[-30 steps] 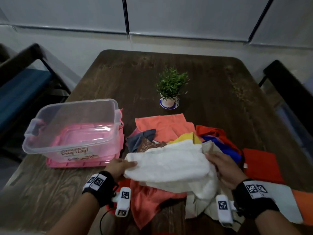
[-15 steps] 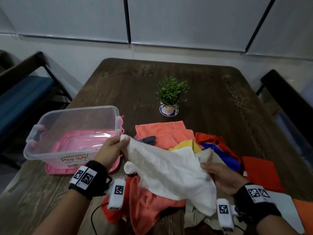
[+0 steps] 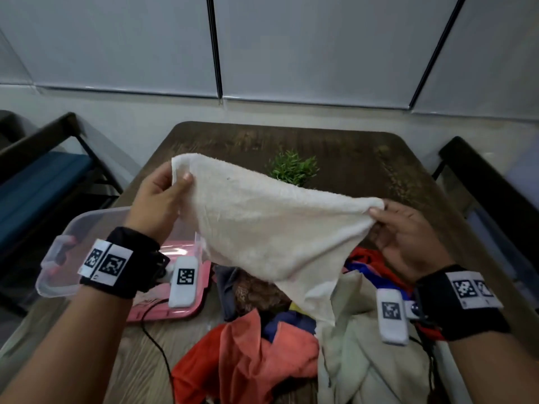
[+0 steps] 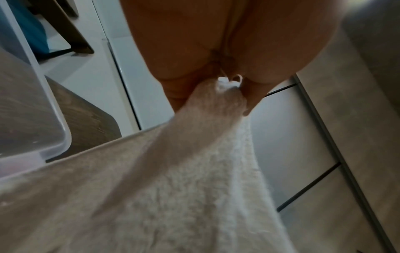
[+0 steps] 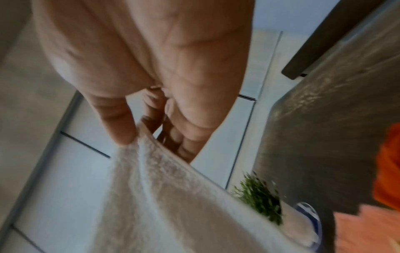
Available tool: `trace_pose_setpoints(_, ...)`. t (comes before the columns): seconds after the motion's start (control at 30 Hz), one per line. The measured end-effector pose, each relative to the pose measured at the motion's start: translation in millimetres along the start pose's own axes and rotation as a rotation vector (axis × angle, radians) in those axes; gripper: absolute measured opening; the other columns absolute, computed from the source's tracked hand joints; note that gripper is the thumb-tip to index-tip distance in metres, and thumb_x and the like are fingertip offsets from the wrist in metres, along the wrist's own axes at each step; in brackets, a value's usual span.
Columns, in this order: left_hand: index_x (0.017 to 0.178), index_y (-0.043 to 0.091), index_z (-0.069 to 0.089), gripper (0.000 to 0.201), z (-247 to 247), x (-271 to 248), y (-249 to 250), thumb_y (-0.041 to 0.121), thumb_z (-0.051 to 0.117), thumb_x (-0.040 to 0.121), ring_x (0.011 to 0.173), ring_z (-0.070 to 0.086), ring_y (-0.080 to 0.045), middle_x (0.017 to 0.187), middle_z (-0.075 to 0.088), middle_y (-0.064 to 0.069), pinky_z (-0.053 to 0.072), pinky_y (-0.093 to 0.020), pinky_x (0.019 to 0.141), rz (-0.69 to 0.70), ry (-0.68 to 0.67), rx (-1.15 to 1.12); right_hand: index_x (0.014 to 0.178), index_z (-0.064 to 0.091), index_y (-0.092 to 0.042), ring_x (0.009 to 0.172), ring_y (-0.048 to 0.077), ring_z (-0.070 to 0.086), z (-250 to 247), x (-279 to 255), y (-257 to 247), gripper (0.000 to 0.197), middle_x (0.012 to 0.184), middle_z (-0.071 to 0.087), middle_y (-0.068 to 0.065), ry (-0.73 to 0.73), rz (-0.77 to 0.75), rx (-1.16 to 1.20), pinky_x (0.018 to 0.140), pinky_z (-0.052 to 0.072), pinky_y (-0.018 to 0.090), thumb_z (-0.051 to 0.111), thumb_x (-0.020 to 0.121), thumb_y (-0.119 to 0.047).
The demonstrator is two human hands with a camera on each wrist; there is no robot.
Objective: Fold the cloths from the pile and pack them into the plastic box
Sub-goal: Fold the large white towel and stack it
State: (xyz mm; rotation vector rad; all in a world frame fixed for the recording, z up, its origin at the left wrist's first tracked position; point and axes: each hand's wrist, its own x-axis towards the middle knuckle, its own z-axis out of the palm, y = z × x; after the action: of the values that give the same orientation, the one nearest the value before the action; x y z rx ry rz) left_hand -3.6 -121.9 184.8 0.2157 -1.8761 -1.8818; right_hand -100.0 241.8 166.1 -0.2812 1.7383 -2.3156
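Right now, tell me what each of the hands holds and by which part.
Both pinch the white towel: the left hand its upper left corner, the right hand its upper right corner.

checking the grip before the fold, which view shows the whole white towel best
The head view: the white towel hangs spread between the left hand and right hand, each pinching a top corner. Each wrist view shows only its own pinched corner and nearby fabric, blurred.

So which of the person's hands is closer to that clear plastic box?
Left. The left hand is raised directly above the plastic box; the right hand is across the table, over the cloth pile.
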Motion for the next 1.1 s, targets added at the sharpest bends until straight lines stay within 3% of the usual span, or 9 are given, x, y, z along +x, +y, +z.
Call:
trace_pose_setpoints(0.13,0.098,0.020,0.074,0.014,-4.6,5.2,9.7,0.024,0.060,0.095,0.088,0.068,-0.018,0.095,0.074,-0.002,0.055,-0.032,0.081,0.058,0.073,0.085,0.106,0.046,0.025,0.096,0.037,0.054,3.4,-0.4,-32.1,0.073,0.105,0.054,0.033,-0.030,-0.134,0.062,0.081,0.051,0.037,0.078,0.075,-0.032)
trace_pose_setpoints(0.23,0.089,0.014,0.072,0.019,2.6,4.6,15.5,0.026,0.058,0.096,0.070,0.064,-0.014,0.077,0.070,-0.001,0.054,-0.028,0.065,0.081,0.109,0.108,0.072,0.053,-0.002,0.080,0.022,0.061,12.8,-1.8,-48.0,0.043,0.084,0.061,0.013,-0.014,-0.198,-0.011,0.069,0.053,0.027,0.077,0.071,-0.037)
trace_pose_setpoints(0.37,0.092,0.013,0.068,0.019,3.8,7.5,18.1,0.023,0.053,0.099,0.070,0.065,-0.015,0.079,0.070,0.000,0.057,-0.034,0.066,0.024,0.121,0.030,0.073,0.054,-0.017,0.070,0.010,0.062,17.4,-2.3,-56.9,0.018,0.071,0.063,-0.003,0.052,-0.330,-0.040,0.061,0.054,0.023,0.071,0.077,-0.019)
trace_pose_setpoints(0.5,0.097,0.014,0.067,0.012,-0.9,7.5,19.3,0.018,0.056,0.097,0.078,0.065,-0.020,0.087,0.071,-0.002,0.054,-0.041,0.076,0.028,0.080,0.002,0.098,0.058,-0.018,0.090,0.020,0.071,13.0,-1.4,-55.6,0.026,0.094,0.071,0.004,0.071,-0.325,-0.100,0.071,0.060,0.029,0.069,0.075,-0.013)
trace_pose_setpoints(0.63,0.108,0.016,0.066,0.023,-1.7,2.7,22.4,0.001,0.054,0.094,0.081,0.068,-0.014,0.089,0.074,0.004,0.058,-0.030,0.071,0.041,0.007,-0.028,0.111,0.064,-0.017,0.105,0.021,0.070,9.6,-3.0,-49.4,0.038,0.105,0.073,0.003,0.097,-0.301,-0.108,0.081,0.059,0.030,0.068,0.074,-0.014)
trace_pose_setpoints(0.77,0.116,0.021,0.064,0.037,-5.4,-2.8,23.6,-0.006,0.056,0.091,0.073,0.068,-0.010,0.081,0.073,0.006,0.057,-0.024,0.066,0.078,-0.010,0.022,0.118,0.064,-0.014,0.101,0.020,0.071,6.6,-1.0,-41.9,0.046,0.110,0.072,0.009,0.079,-0.276,-0.205,0.083,0.059,0.029,0.073,0.073,-0.007)
trace_pose_setpoints(0.87,0.112,0.019,0.060,0.032,-8.5,-3.1,20.0,-0.001,0.065,0.087,0.063,0.066,-0.010,0.070,0.069,0.005,0.057,-0.031,0.066,0.072,0.105,0.072,0.115,0.069,-0.014,0.091,0.017,0.073,2.3,3.0,-38.4,0.032,0.097,0.076,0.005,0.109,-0.277,-0.362,0.078,0.061,0.027,0.069,0.086,0.000)
trace_pose_setpoints(1.0,0.093,0.025,0.057,0.025,-18.2,-0.1,14.5,0.008,0.072,0.084,0.070,0.061,-0.023,0.076,0.062,-0.008,0.055,-0.042,0.073,0.037,0.191,0.069,0.105,0.072,-0.011,0.077,0.011,0.071,-1.4,5.9,-35.5,0.017,0.089,0.076,0.003,0.136,-0.308,-0.464,0.060,0.057,0.019,0.066,0.091,-0.002)
trace_pose_setpoints(1.1,0.091,0.019,0.065,0.015,-17.1,-2.0,18.7,0.005,0.069,0.086,0.074,0.060,-0.019,0.086,0.062,-0.013,0.055,-0.035,0.072,0.073,0.092,0.085,0.097,0.073,-0.012,0.080,0.012,0.072,-0.7,6.5,-36.0,0.012,0.088,0.076,0.000,0.162,-0.311,-0.442,0.064,0.058,0.020,0.068,0.090,-0.005)
